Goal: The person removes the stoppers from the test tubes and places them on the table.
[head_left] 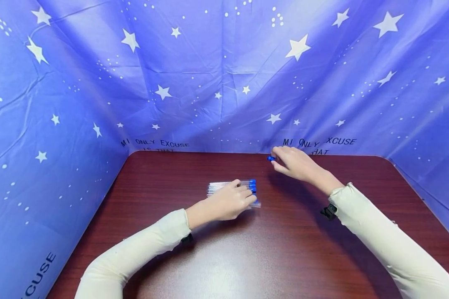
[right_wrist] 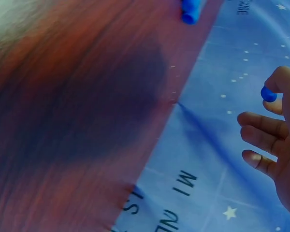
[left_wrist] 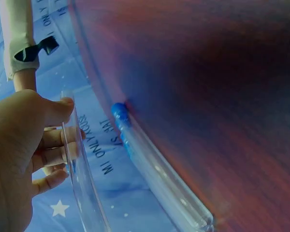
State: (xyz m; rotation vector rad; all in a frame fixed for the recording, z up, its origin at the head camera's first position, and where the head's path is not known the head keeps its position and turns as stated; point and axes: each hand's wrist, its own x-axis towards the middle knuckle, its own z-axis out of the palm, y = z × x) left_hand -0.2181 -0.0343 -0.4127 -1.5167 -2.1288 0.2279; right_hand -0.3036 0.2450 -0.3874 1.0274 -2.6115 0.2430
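My left hand grips a clear plastic tube between thumb and fingers; no cap shows on the end near the thumb. In the head view that tube's end juts out to the right of the fingers. Beneath and beyond this hand, several clear tubes with blue caps lie side by side on the table, partly hidden by it. Farther back and to the right, my right hand pinches a small blue cap between thumb and index finger. Its other fingers are loosely bent in the right wrist view.
The dark red wooden table has rounded far corners. A blue cloth with white stars hangs along its back and both sides. Black straps with small fittings sit at the cuffs of the pale sleeves.
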